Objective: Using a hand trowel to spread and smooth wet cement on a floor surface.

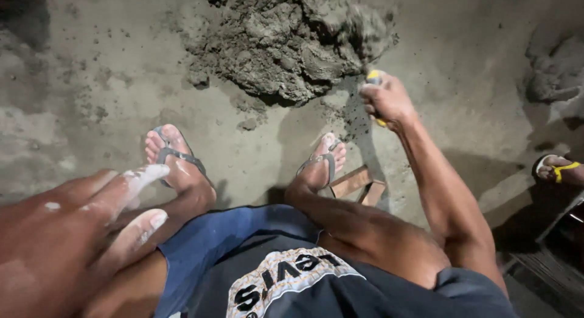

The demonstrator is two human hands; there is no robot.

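Observation:
My right hand (387, 101) is closed round a yellow-handled trowel (375, 79) whose blade points into a heap of wet grey mortar (286, 41) on the concrete floor. The blade is blurred and mostly buried in the heap. My left hand (73, 223) is very close to the camera at the lower left, fingers stretched out and dusted with white powder, holding nothing. It hovers over my left knee. My two feet in grey flip-flops (173, 153) rest on the floor just in front of the heap.
A small wooden piece (359, 184) lies under my right foot. Another person's foot in a yellow-strapped sandal (558, 169) is at the right edge. A second grey mortar patch (550, 68) sits at the far right. Dark boards (547, 263) lie at the lower right.

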